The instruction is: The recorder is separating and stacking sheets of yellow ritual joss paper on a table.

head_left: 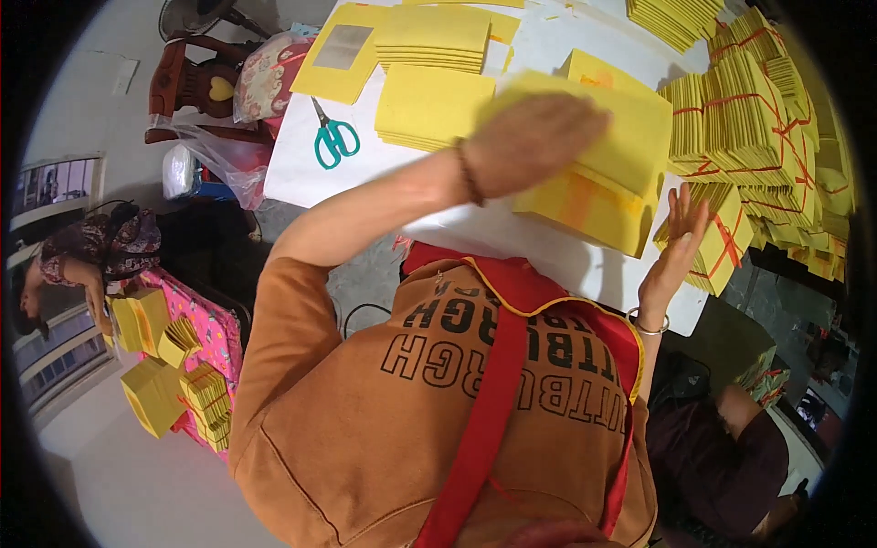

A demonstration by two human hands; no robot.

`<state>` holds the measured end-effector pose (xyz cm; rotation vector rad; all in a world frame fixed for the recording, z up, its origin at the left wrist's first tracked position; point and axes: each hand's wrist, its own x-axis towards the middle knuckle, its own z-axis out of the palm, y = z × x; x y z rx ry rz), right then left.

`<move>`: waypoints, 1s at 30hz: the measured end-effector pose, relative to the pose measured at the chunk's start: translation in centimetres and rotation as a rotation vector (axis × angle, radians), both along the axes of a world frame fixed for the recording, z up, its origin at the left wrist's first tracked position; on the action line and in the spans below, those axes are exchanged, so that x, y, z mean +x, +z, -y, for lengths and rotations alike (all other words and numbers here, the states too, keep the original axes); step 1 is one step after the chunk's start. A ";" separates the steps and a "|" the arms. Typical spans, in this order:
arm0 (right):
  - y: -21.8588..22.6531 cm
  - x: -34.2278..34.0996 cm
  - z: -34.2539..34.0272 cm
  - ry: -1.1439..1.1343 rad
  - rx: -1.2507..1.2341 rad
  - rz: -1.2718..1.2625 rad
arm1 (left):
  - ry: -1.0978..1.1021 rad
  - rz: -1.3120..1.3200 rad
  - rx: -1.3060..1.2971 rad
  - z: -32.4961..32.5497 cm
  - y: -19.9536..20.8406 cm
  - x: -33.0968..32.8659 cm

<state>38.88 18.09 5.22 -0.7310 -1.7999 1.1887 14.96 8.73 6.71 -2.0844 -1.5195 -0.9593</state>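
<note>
My left hand [539, 144], slightly blurred, lies flat across a yellow paper sheet [630, 119] on the white table, its fingers stretched toward the right. Under that sheet's near edge shows more folded yellow paper [594, 212] with an orange patch. My right hand [678, 239] is at the paper's right edge, fingers upright and apart, gripping nothing. Just beyond it stands a yellow paper bundle [720, 239] tied with red string. To the left of my left hand sits a stack of folded yellow paper [431, 102].
Teal-handled scissors [336, 142] lie on the white table [306, 187] near its left edge. Many red-tied yellow bundles [749, 114] are piled at the right. A wooden chair [196, 87] stands far left. Another person [96, 247] is beside a pink-covered table [219, 342] with yellow stacks.
</note>
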 end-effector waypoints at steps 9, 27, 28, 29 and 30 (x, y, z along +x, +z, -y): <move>-1.4 0.4 0.8 0.068 -0.038 0.312 | 0.357 -0.242 -0.362 8.8 -8.1 -10.2; -1.7 -0.3 1.5 0.004 0.146 0.423 | 0.273 -0.108 -0.659 9.2 -11.7 -10.7; -1.8 -0.3 1.5 -0.001 0.156 0.410 | 0.278 -0.100 -0.642 9.4 -12.2 -10.6; -2.0 -0.4 1.5 -0.004 0.166 0.396 | 0.282 -0.097 -0.644 9.5 -12.7 -10.4; -2.1 -0.5 1.6 0.001 0.167 0.397 | 0.321 -0.097 -0.640 9.5 -13.1 -10.0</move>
